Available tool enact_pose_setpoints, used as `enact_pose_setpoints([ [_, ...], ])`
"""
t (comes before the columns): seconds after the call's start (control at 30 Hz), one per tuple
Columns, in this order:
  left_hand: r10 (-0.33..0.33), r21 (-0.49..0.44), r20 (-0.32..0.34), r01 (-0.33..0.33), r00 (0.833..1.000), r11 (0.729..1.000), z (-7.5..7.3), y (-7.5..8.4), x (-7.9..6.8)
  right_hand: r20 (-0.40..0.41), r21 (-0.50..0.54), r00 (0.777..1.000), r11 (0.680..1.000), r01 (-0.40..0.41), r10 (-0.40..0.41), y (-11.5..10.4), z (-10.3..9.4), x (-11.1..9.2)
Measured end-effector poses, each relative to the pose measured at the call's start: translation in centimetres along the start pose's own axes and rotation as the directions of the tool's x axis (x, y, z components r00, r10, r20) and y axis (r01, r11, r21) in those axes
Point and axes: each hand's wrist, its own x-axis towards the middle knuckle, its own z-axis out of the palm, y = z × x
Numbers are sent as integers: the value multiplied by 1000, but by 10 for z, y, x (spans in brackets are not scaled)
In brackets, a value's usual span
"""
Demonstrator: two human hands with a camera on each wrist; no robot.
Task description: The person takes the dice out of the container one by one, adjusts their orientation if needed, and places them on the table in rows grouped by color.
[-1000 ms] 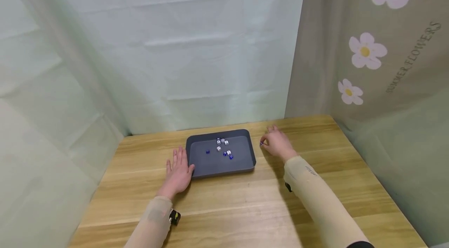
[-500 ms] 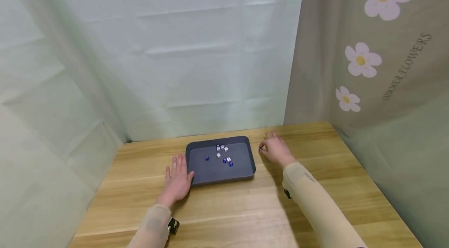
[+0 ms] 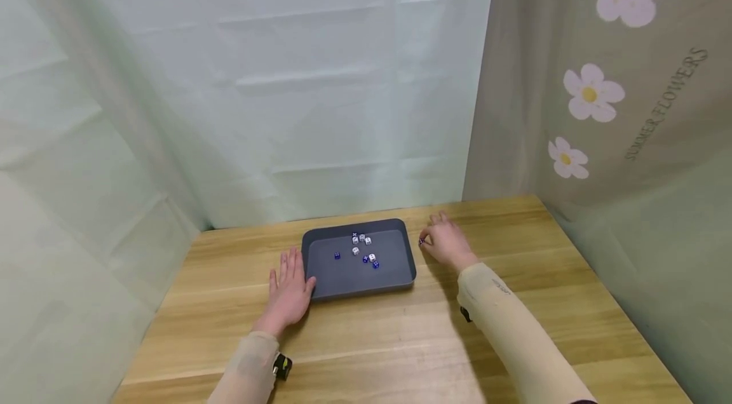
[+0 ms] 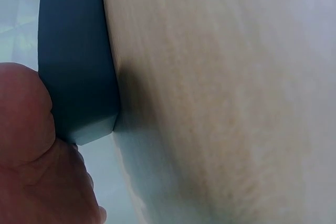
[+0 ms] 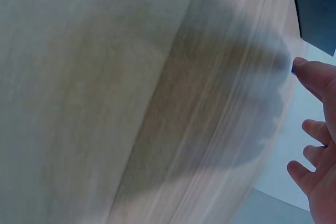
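A grey tray [image 3: 394, 283] stands on the wooden table with several white dice [image 3: 356, 251] and blue dice [image 3: 337, 256] scattered inside it. At the tray's left side rests my left hand [image 3: 290, 293], its fingers straight and its thumb against the near left corner; the left wrist view shows the thumb touching the tray wall [image 4: 79, 51]. Just right of the tray, my right hand [image 3: 448, 244] pinches a blue die [image 3: 422, 241] between thumb and forefinger. Only a sliver of that blue die [image 5: 293, 70] shows in the right wrist view, and the other fingers are spread apart.
The wooden table [image 3: 366, 353] reaches back to a pale cloth curtain [image 3: 343, 105]. On the right hangs a curtain with printed flowers [image 3: 591, 94]. A small black wrist camera [image 3: 283, 366] sits on the left sleeve.
My right hand has shifted slightly left toward the tray, still pinching the blue die. My left hand and the dice in the tray stay put; the head view has tilted a little.
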Motion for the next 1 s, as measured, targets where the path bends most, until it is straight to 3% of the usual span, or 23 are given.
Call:
enact_pose_setpoints([
  [0.3,17,-9,-17,-17,1000,1000,0,1,4,3,0,1000,1000,-19,19,1,-1,4],
  [0.67,50,-6,-50,-51,997,999,-6,1,18,-49,-27,999,1000,-11,9,1,-11,13],
  [1.0,50,-33,-60,-52,997,998,6,-8,3,6,-16,999,999,-44,44,-3,5,3],
])
